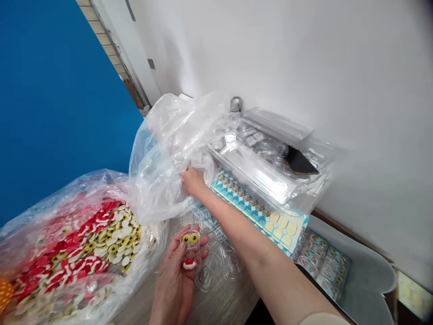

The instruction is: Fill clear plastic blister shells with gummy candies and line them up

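Note:
My left hand is low in the view, palm up, holding a clear plastic blister with yellow-and-black candy eyes and a red-and-white candy mouth inside. My right hand reaches up and grips the crumpled film of a clear plastic bag, its fingertips hidden in the folds. A large bag of gummy eyes and red mouths lies to the left of my left hand. Loose empty clear blisters lie beneath my right forearm.
A printed blue-and-yellow card sheet and stacked clear plastic trays with a black object lie against a white wall. A grey bin of packaged blisters sits at lower right. A blue panel fills the left.

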`<action>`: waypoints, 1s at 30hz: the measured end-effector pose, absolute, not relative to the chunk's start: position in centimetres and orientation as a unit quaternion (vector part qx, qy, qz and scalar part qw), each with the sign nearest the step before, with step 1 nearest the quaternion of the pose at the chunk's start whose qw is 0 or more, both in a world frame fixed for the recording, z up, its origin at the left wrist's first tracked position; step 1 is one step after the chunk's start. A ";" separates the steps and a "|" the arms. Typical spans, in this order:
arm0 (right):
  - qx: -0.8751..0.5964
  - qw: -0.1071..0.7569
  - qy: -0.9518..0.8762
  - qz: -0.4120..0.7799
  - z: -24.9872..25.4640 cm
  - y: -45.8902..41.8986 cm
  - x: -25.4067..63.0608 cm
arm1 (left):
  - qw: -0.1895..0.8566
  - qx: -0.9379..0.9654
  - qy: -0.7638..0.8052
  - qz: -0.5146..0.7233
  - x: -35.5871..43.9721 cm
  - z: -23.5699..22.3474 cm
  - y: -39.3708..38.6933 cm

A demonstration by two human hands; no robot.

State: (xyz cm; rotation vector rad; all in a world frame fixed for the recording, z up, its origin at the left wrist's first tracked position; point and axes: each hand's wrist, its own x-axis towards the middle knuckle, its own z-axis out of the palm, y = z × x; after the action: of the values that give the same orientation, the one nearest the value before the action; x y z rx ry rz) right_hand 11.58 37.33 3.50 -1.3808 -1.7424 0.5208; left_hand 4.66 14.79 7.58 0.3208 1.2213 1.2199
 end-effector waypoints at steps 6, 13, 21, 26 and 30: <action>-0.541 0.415 -0.709 0.178 5.0 31.4 17.1 | 0.652 0.134 0.521 0.534 4.9 7.3 14.4; -0.602 0.454 -0.637 0.158 -1.3 22.4 24.4 | 0.683 0.121 0.508 0.511 6.6 6.3 13.9; -0.581 0.475 -0.657 0.067 -0.3 20.7 24.6 | 0.690 0.108 0.500 0.512 7.4 5.8 13.9; -0.580 0.527 -0.560 0.270 2.6 18.5 23.3 | 0.684 0.103 0.499 0.522 7.1 5.7 14.0; -0.575 0.518 -0.513 0.372 3.5 16.9 22.1 | 0.686 0.099 0.486 0.532 7.2 5.6 13.6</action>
State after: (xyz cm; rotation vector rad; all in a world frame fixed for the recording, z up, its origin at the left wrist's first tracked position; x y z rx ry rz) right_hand 22.06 16.93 3.45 -1.3786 -1.2305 0.8935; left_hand 7.20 13.60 5.62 0.2222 1.0889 1.1903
